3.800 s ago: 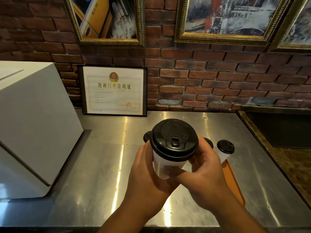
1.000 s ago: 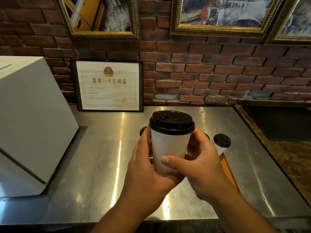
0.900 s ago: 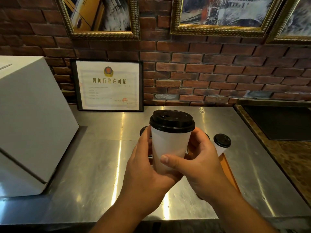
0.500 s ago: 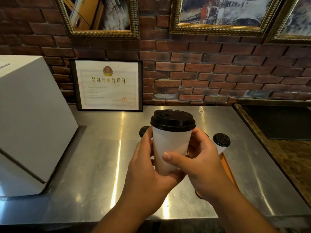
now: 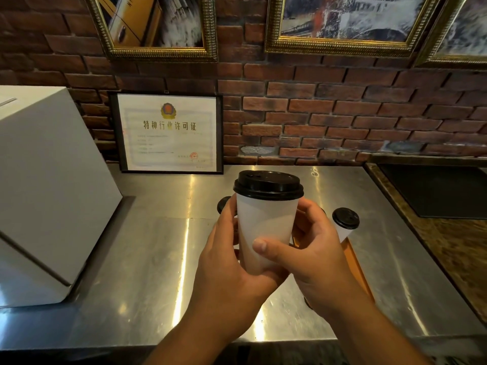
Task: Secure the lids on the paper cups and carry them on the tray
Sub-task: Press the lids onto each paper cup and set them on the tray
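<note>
A white paper cup [image 5: 266,227] with a black lid [image 5: 268,185] on it is held upright above the steel counter [image 5: 158,248]. My left hand [image 5: 226,262] grips its left side and base. My right hand [image 5: 313,259] wraps its right side, thumb across the front. Behind my hands, an orange tray [image 5: 357,267] lies on the counter, mostly hidden. A second lidded cup [image 5: 345,222] stands on it at the right. The black lid of another cup [image 5: 224,205] peeks out left of my left hand.
A large white box [image 5: 44,191] stands on the counter's left side. A framed certificate [image 5: 168,133] leans on the brick wall at the back. A dark mat [image 5: 434,191] lies on the patterned surface to the right. Gold picture frames hang above.
About four seconds ago the cup was tilted with its lid toward me; it now stands upright. Over the last second it has stayed nearly still in both hands.
</note>
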